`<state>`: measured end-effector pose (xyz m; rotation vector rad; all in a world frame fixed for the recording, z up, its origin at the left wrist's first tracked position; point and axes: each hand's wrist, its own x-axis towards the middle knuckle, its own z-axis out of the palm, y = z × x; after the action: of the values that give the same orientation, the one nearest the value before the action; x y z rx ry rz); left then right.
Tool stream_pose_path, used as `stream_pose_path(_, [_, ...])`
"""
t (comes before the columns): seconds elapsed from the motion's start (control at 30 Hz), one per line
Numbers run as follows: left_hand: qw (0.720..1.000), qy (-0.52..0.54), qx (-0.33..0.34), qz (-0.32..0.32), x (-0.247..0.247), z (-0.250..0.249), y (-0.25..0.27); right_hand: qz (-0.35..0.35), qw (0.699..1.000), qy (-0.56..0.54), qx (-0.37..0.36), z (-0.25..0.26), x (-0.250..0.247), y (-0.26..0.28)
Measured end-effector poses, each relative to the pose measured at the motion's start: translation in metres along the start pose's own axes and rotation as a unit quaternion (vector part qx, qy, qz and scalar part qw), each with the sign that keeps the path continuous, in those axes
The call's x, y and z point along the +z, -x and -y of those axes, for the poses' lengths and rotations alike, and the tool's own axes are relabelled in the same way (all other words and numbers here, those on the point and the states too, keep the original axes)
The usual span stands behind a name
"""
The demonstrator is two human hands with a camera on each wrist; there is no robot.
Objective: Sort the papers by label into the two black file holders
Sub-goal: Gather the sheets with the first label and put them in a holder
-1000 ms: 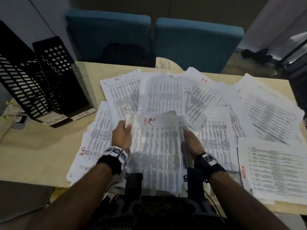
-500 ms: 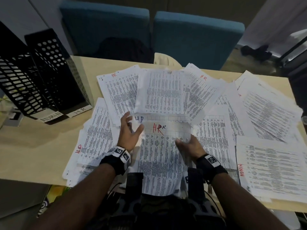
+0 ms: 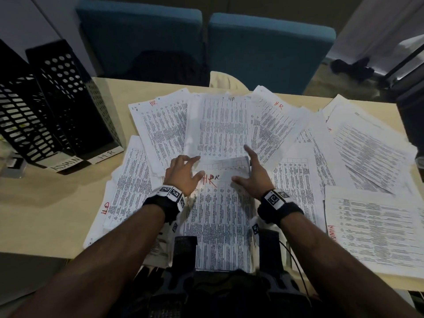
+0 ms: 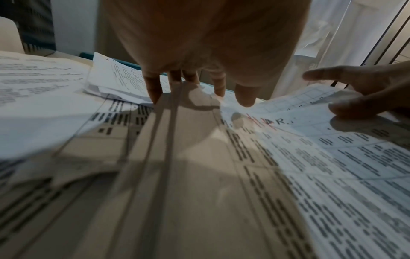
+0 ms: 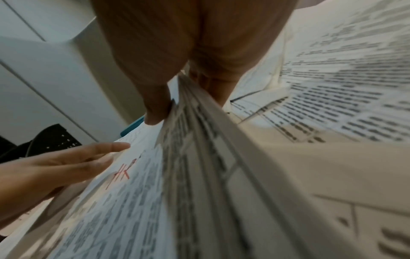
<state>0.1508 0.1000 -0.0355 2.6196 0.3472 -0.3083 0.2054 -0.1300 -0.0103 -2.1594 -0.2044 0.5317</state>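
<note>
A stack of printed sheets marked HR in red (image 3: pixel 220 214) lies on the spread papers at the table's near edge. My left hand (image 3: pixel 193 167) sits at its upper left corner, fingers straight, their tips on the paper (image 4: pixel 199 94). My right hand (image 3: pixel 243 164) has the upper right corner. In the right wrist view its thumb lies on top and its fingers (image 5: pixel 210 84) go under the lifted edge (image 5: pixel 184 99), with the index pointing forward. Two black perforated file holders stand at the far left, one labelled ADMIN (image 3: pixel 20 125), one labelled HR (image 3: pixel 68 99).
Loose sheets cover most of the beige table (image 3: pixel 46 203): several marked HR (image 3: pixel 160 127) behind the stack and one marked ADMIN (image 3: pixel 378 226) at the right. Two blue chairs (image 3: pixel 142 37) stand behind the table. Dark gear hangs at my chest by the near edge.
The raised HR stack came down flat onto the papers. My left hand let go of its side, and both hands slid forward to the top corners.
</note>
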Motion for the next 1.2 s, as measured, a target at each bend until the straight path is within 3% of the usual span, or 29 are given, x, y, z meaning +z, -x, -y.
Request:
stream_pose_path(0.3, [0.998,0.01,0.046,0.031,-0.007,-0.005,-0.002,-0.021,0.994,0.104,-0.01,-0.009,0.003,-0.008])
stream_pose_path(0.47, [0.996,0.04,0.076,0.026,-0.018,-0.007,-0.002,-0.008,0.999,0.044,0.004,-0.007,-0.001,-0.007])
stream_pose_path(0.57, [0.997,0.042,0.061,0.023,-0.015,-0.003,0.0,0.014,0.999,0.046,0.012,-0.007,-0.002,-0.007])
stream_pose_path(0.7, [0.996,0.082,0.038,0.026,-0.01,-0.001,0.003,-0.018,0.998,0.061,0.016,-0.012,0.0,-0.008])
stream_pose_path(0.77, [0.988,0.148,0.037,-0.01,-0.01,-0.002,0.005,-0.033,0.999,0.027,0.029,-0.012,-0.001,-0.007])
stream_pose_path(0.9, [0.95,0.286,-0.035,-0.119,-0.012,-0.003,0.015,-0.047,0.998,-0.028,0.03,-0.01,-0.001,-0.005])
stream_pose_path(0.97, [0.942,0.308,-0.045,-0.127,-0.008,-0.001,0.02,-0.029,0.999,-0.027,0.022,-0.008,0.001,-0.003])
stream_pose_path(1.07, [0.955,0.274,0.002,-0.111,-0.001,0.004,0.024,-0.01,1.0,0.016,-0.024,-0.008,0.005,-0.001])
stream_pose_path(1.2, [0.963,0.25,0.008,-0.103,-0.007,0.006,0.02,-0.009,0.999,0.003,-0.048,-0.006,0.003,-0.003])
